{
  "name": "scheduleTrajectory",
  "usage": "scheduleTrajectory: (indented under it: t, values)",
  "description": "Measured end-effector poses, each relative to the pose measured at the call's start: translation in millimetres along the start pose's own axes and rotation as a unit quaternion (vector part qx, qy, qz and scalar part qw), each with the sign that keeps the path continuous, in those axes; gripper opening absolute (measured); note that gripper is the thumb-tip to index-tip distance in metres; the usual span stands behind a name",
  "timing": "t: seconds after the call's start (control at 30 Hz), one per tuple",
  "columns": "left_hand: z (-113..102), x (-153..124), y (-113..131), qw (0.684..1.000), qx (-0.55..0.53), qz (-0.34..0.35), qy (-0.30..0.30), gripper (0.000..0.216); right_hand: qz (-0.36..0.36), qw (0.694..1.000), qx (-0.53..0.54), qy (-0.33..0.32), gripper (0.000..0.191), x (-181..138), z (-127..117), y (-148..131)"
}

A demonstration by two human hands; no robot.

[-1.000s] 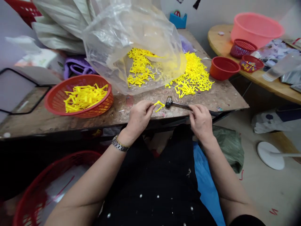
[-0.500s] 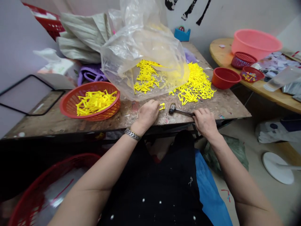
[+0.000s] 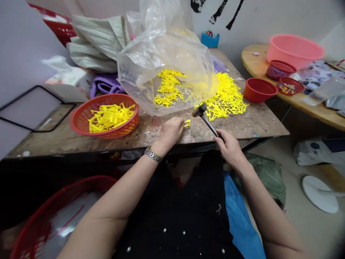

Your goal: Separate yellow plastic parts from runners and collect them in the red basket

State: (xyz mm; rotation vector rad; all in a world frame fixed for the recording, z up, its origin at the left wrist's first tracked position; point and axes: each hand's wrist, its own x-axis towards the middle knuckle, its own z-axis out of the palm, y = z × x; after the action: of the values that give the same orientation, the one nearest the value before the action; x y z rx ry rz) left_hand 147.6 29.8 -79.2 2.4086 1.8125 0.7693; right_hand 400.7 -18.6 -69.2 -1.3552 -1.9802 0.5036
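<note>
Left hand [image 3: 171,131]: grip apparently pinching a small yellow piece [image 3: 188,123], partly hidden by the fingers, near the front edge of the desk [image 3: 261,124]. Right hand [image 3: 229,146]: grip clasped around the handle of a hammer [image 3: 208,123], its head tilted toward the yellow heap [image 3: 228,95]. An orange basket [image 3: 129,125] stands left.

I wear a silver-and-gold metal-link band [image 3: 152,154] on my left wrist [image 3: 159,146] and black clothing [image 3: 172,210] dotted with round white pearl-like beads [image 3: 184,232], plus one small pale squiggly mark [image 3: 219,208].
</note>
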Motion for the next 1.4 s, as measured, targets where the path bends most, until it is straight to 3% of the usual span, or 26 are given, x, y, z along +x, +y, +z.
scheduleTrajectory:
  t: [0.43,0.67,0.8,1.0,1.23,1.4]
  values:
    - [-2,2,3,0.999,0.0,-0.025,-0.022,0.022,0.017,0.991,-0.13,-0.032,0.041,-2,20,-15]
    - [-1,0,2,1.0,0.003,-0.013,-0.022,0.024,-0.056,0.993,-0.086,0.059,0.042,-4,0,-31]
    - [-3,0,4,1.0,0.008,-0.012,-0.026,0.024,-0.088,0.985,-0.083,0.124,0.046,-6,3,-31]
    - [-9,2,11,0.993,0.088,-0.023,-0.071,0.027,0.021,0.973,-0.228,-0.012,0.042,-6,15,-18]
    - [-6,2,7,0.998,0.037,-0.011,-0.048,0.03,-0.053,0.989,-0.095,0.101,0.045,-2,-8,-32]
    - [-4,6,2,0.999,-0.002,-0.012,-0.039,0.026,-0.034,0.992,-0.082,0.085,0.044,-4,-5,-27]
